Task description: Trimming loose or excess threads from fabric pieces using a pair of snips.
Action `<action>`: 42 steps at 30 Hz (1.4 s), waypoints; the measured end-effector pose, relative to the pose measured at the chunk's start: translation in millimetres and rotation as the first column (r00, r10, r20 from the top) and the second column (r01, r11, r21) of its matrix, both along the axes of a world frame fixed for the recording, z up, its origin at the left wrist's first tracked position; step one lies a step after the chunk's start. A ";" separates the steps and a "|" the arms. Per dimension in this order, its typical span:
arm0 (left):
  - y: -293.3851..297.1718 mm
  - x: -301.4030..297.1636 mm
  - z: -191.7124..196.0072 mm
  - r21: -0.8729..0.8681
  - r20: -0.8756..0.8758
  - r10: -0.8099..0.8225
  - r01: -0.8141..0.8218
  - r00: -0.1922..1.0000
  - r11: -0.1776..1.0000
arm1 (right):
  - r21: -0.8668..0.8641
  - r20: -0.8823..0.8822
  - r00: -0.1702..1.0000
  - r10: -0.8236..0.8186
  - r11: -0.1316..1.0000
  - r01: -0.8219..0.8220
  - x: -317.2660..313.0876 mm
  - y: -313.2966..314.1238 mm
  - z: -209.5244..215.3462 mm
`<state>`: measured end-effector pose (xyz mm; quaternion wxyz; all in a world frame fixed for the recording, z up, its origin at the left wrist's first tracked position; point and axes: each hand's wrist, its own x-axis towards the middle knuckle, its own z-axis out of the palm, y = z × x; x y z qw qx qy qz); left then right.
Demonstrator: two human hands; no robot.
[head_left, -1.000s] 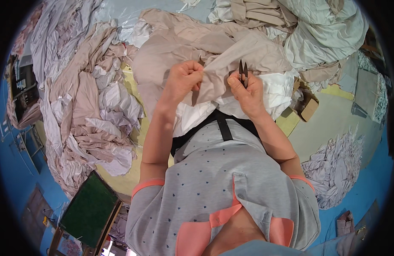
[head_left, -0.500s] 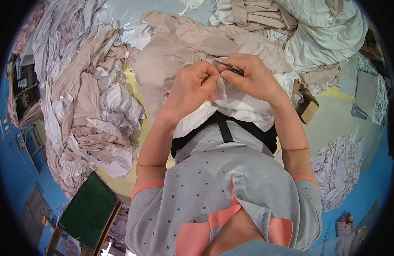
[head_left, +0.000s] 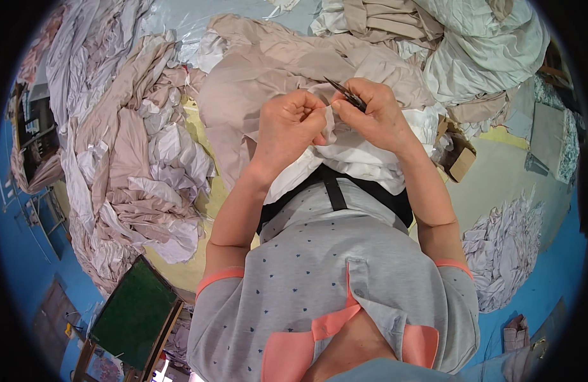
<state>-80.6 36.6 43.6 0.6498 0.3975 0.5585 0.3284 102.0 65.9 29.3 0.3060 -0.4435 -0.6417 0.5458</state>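
**Snips back at the cloth edge**

Both hands are bunched together now over the beige cloth (head_left: 256,95) on the table. The left hand (head_left: 287,124) is closed, pinching a fold of white fabric (head_left: 329,124). The right hand (head_left: 373,114) is curled around small dark snips (head_left: 346,95), which pointed up a second ago and now lie flat, tips toward the pinched bit. Looks like trimming is on again. Heaps of cloth (head_left: 135,159) sit all around.
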 end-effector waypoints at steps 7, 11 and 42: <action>-4.0 4.0 -5.3 0.083 -0.011 0.070 -0.069 0.997 0.994 | -0.087 -0.080 0.996 -0.036 0.996 0.029 -0.1 -3.1 -4.4; -1.6 5.5 -4.6 0.099 -0.048 0.036 -0.031 0.998 0.995 | 0.008 -0.031 0.999 -0.021 1.000 0.021 0.4 0.2 -2.8; 30.7 -28.0 -41.1 0.548 -0.276 0.418 -0.216 0.866 0.808 | 0.093 -0.150 0.771 -0.619 0.768 0.634 91.7 -44.4 -6.6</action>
